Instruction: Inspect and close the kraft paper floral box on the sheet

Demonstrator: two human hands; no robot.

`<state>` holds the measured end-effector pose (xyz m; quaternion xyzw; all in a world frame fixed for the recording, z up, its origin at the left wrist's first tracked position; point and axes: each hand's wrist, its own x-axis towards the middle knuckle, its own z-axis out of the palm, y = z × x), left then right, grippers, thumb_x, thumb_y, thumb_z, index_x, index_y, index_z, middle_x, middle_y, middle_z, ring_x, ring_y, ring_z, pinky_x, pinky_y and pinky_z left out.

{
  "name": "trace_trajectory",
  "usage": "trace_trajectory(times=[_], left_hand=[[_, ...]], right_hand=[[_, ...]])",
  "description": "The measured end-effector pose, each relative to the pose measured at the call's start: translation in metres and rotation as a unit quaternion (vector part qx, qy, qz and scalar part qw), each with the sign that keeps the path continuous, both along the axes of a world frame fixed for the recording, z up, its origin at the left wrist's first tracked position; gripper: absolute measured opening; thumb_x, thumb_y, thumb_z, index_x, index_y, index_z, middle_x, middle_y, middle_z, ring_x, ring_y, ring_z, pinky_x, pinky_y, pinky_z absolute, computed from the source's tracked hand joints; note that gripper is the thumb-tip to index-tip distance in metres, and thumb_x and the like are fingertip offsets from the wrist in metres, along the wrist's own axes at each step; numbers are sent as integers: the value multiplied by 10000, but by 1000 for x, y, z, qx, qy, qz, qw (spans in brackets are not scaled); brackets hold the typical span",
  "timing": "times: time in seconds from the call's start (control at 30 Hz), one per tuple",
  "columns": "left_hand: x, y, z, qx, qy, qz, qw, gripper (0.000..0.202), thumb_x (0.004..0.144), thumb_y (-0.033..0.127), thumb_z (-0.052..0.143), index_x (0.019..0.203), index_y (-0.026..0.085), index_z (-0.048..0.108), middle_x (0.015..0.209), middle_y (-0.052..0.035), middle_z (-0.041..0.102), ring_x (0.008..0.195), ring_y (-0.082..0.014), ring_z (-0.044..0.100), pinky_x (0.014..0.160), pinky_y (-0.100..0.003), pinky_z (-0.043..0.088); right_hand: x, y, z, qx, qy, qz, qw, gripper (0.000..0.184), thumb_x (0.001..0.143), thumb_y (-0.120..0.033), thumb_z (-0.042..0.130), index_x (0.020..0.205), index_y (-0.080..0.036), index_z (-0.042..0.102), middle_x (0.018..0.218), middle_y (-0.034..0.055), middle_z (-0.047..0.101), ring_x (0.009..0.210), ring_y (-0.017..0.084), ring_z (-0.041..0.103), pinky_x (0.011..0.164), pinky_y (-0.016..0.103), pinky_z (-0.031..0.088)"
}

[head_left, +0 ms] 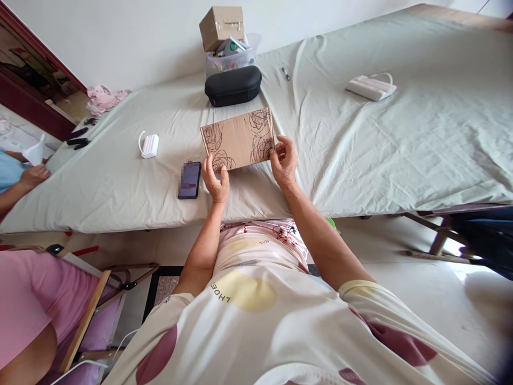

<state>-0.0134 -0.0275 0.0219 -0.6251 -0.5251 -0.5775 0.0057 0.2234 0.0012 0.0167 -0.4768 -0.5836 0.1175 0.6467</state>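
A flat brown paper piece (237, 139) printed with dark rose swirls lies on the pale green sheet (360, 149) in front of me. My left hand (215, 181) grips its near left corner between thumb and fingers. At the near right corner, my right hand (284, 160) pinches the edge with curled fingers. Both hands hold the paper just above the sheet's front part.
A phone (189, 179) lies left of my left hand. A white power bank (149, 145) sits further left, another white device (371, 86) far right. A black case (233, 85), a plastic tub (230, 59) and a cardboard box (222, 25) stand at the back. Another person's hand (34, 175) rests at the left edge.
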Motion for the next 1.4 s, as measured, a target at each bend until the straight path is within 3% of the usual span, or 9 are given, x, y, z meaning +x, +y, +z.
trace_trajectory(times=[0.23,0.5,0.67,0.9,1.1,1.23,1.4], left_hand=[[-1,0,13,-38,10,30,999,530,1133,468,364,1407,110,642,1497,-242,626,1495,-279,568,1311,-416,408],[15,-14,31,-125,140,79,979,548,1040,422,616,1543,204,622,1802,-199,304,1722,-409,177,1390,-650,176],[31,-24,45,-169,216,24,961,559,1033,330,595,1586,243,582,1790,-159,362,1736,-383,132,1378,-712,66],[66,-36,48,-176,290,-39,940,665,993,237,593,1648,290,496,1799,-100,355,1730,-347,186,1383,-701,39],[93,-40,49,-172,324,-77,927,627,1054,268,458,1680,231,438,1804,-111,333,1725,-293,221,1404,-638,38],[86,-37,47,-168,318,-78,930,627,1052,269,466,1678,264,438,1802,-89,344,1726,-275,219,1406,-626,12],[51,-28,39,-145,233,-60,960,622,992,277,607,1611,277,542,1767,-95,422,1716,-313,250,1399,-644,-30]], right_hand=[[0,-15,11,59,-25,-10,998,569,1048,-714,460,1343,-276,671,1135,89,665,1004,243,689,864,432,631],[-7,-17,20,43,-56,1,998,544,1062,-708,462,1139,-246,738,1039,67,672,805,166,641,792,355,593],[-7,-16,19,35,-47,4,998,535,1060,-711,466,1154,-259,736,1040,58,662,808,166,635,787,350,591],[-7,-13,16,29,-31,3,999,529,1046,-727,483,1163,-277,737,1023,49,657,806,167,632,798,358,608],[-9,-13,15,28,-22,4,999,535,1047,-726,485,1163,-271,741,1043,55,671,840,176,650,814,359,616],[-8,-14,16,23,-26,11,999,535,1047,-726,486,1151,-268,742,1027,47,664,813,165,635,823,356,610],[-8,-17,20,20,-44,3,999,551,1055,-726,455,1159,-268,744,1038,56,665,816,169,634,827,354,599]])
